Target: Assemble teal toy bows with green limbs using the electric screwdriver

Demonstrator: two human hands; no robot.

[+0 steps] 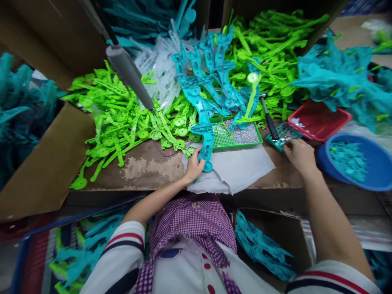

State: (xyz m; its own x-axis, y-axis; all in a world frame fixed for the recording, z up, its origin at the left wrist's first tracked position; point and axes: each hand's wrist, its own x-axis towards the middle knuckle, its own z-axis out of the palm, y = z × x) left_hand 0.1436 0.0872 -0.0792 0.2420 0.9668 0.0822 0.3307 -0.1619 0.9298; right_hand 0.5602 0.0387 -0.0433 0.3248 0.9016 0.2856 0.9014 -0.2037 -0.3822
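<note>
Seen from the head camera: a teal plastic part [206, 143] is held at its lower end by the left hand [194, 165], the grip closed around it, above a white cloth [241, 167] on the worn desk [147, 167]. The right hand [298, 154] is rested, fingers curled, on a small teal tray of screws [283, 134]; whether anything is pinched there cannot be told. Beside it lies one black-handled screwdriver [269, 120]. One green tray [237, 136] of small silver screws, one red tray [318, 120] and one blue bowl [355, 161] of teal bits are counted. A grey powered driver [130, 75] is hung over heaps of green parts [122, 122] too many to count. The held part's far end is tangled among other teal pieces [211, 69]; a pull could probably drag them down and scatter the screws.
</note>
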